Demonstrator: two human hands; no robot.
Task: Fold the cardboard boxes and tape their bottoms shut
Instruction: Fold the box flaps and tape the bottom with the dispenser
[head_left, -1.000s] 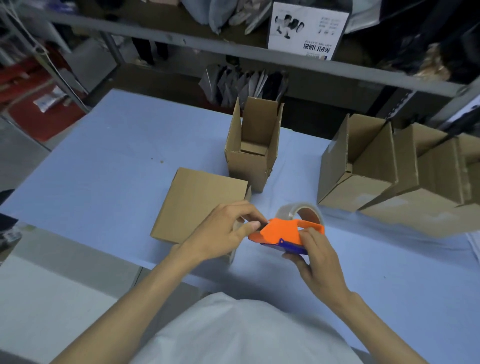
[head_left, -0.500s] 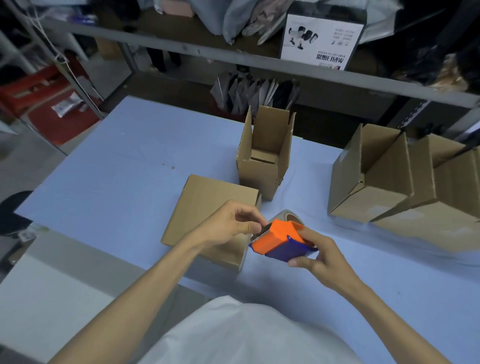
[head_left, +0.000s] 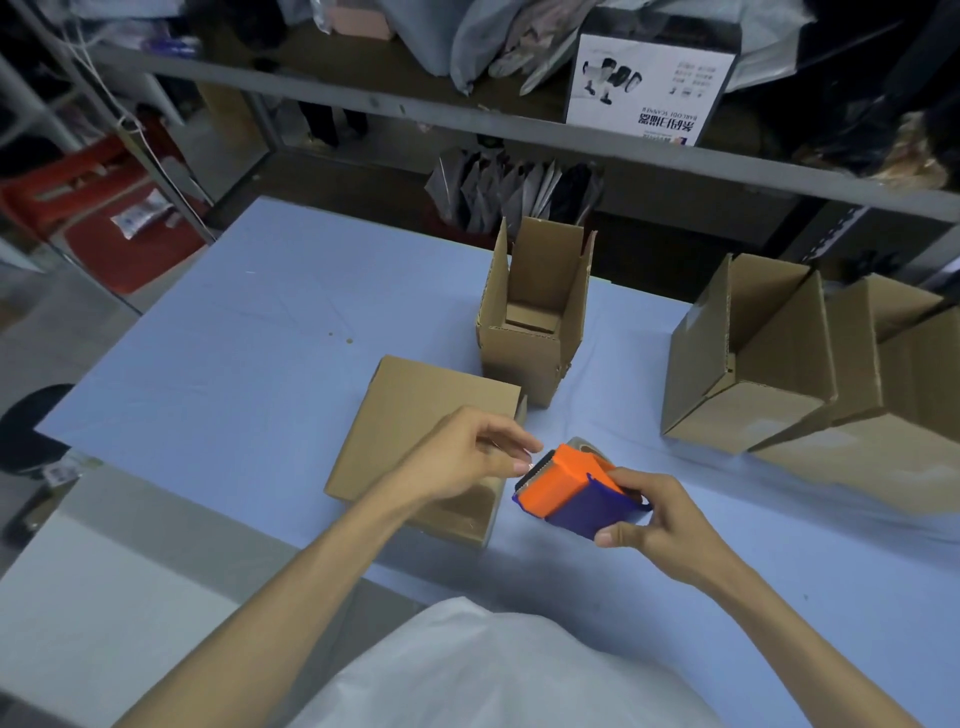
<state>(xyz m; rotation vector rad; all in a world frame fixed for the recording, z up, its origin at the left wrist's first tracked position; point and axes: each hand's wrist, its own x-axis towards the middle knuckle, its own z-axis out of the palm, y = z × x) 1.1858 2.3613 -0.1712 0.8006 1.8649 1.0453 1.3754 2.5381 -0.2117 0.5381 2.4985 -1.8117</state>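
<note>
Taping step: right hand (head_left: 655, 525) grips the tape dispenser (head_left: 563, 491); left hand (head_left: 467, 457) apparently pinches the tape end (head_left: 531, 466). Next: anchor it on the box (head_left: 415, 426).

A light blue table (head_left: 208, 364) was seen across the middle. A grey metal shelf (head_left: 467, 122) was set along the top, with a white printed box (head_left: 649, 98) at upper right. Red crates (head_left: 104, 208) were seen at upper left.

5 cardboard boxes (head_left: 415, 426) (head_left: 519, 358) (head_left: 748, 400) (head_left: 857, 374) (head_left: 919, 457), 1 tape dispenser (head_left: 561, 486), 2 hands (head_left: 462, 462) (head_left: 657, 525), 1 table (head_left: 234, 364)
</note>
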